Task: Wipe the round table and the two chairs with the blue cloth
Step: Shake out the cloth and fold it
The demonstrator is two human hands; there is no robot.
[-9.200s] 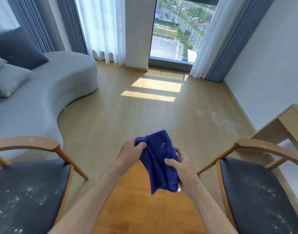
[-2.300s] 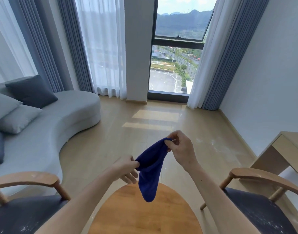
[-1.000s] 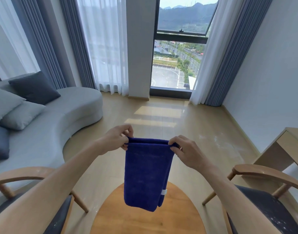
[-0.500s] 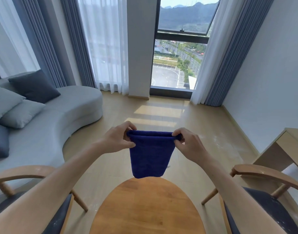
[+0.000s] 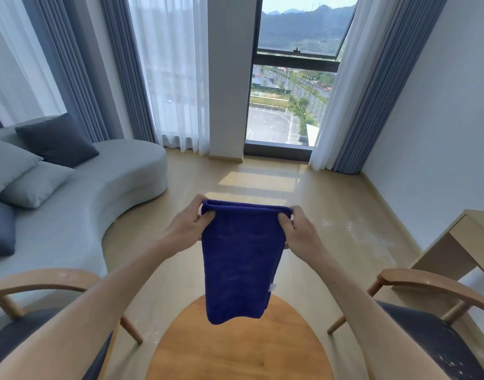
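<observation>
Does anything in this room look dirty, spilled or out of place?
Yes. Pale, dusty smears mark the wooden floor near the right wall, and whitish specks dot the dark seat of the right chair. The left chair's armrest looks dusty too. The blue cloth hangs above the round table, not yet wiping.
</observation>
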